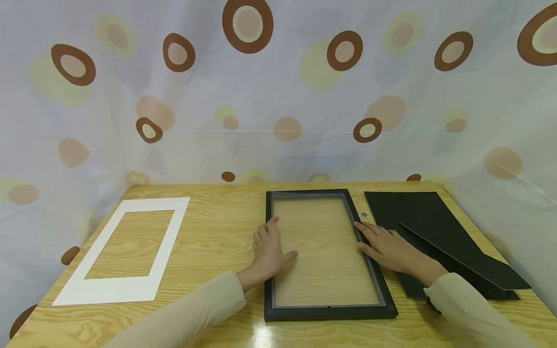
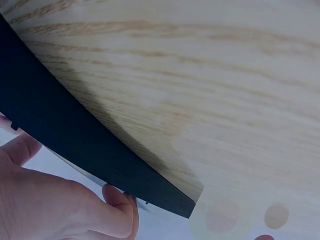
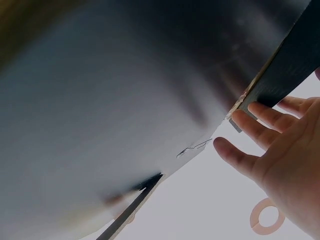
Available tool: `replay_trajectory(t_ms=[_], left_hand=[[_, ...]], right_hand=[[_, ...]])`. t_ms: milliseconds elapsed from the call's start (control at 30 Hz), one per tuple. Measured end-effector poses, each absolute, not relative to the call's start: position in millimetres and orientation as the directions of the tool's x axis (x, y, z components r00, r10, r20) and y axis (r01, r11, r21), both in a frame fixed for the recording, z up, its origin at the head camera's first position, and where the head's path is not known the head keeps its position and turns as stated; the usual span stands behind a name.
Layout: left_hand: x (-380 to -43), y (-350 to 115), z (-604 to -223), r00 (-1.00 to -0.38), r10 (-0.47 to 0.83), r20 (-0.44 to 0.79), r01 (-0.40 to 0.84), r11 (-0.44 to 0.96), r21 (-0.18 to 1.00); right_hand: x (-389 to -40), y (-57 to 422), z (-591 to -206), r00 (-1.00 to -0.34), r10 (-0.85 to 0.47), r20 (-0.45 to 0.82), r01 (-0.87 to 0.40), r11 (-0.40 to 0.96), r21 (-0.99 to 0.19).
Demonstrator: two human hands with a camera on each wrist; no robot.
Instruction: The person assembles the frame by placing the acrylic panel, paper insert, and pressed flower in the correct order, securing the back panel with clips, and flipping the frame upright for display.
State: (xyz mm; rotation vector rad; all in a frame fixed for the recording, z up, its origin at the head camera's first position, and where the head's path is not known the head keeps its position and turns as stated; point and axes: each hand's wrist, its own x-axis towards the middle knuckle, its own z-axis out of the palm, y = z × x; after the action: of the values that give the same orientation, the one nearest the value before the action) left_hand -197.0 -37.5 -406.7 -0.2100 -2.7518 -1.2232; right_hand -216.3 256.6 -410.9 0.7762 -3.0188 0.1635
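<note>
A black picture frame (image 1: pixel 330 313) lies on the table with a clear pane (image 1: pixel 326 251) inside it; wood grain shows through. My left hand (image 1: pixel 269 251) rests over the frame's left side, thumb stretched onto the pane and index finger reaching over the inner edge. Its other fingers are bent, and in the left wrist view fingertips sit right at the frame's edge. My right hand (image 1: pixel 391 249) lies with fairly straight fingers on the frame's right side. Spread fingers of that hand show beside the frame in the right wrist view.
At the right lies a black backing board (image 1: pixel 417 208) with a stand leg (image 1: pixel 465 256) angled up from it, partly behind the right forearm. A white mat (image 1: pixel 109 290) with a cut-out window lies at the left. A patterned curtain (image 1: pixel 261 96) hangs behind the wooden table (image 1: pixel 217 217).
</note>
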Motion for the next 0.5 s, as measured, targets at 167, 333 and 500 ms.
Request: replay_trajectory(t_ms=[167, 333, 500], left_hand=[[-196.9, -39.0, -409.3, -0.98, 0.102, 0.172, 0.193, 0.705, 0.682], [-198.6, -41.4, -411.1, -0.978, 0.125, 0.164, 0.203, 0.733, 0.649], [-200.7, -44.2, -412.9, -0.98, 0.143, 0.14, 0.199, 0.755, 0.625]], right_hand=[[-215.9, 256.3, -410.5, -0.878, -0.476, 0.046, -0.479, 0.873, -0.096], [-215.7, 255.9, -409.8, -0.88, -0.473, 0.047, -0.475, 0.874, -0.098], [-215.5, 255.5, -409.1, -0.88, -0.474, 0.038, -0.475, 0.874, -0.103]])
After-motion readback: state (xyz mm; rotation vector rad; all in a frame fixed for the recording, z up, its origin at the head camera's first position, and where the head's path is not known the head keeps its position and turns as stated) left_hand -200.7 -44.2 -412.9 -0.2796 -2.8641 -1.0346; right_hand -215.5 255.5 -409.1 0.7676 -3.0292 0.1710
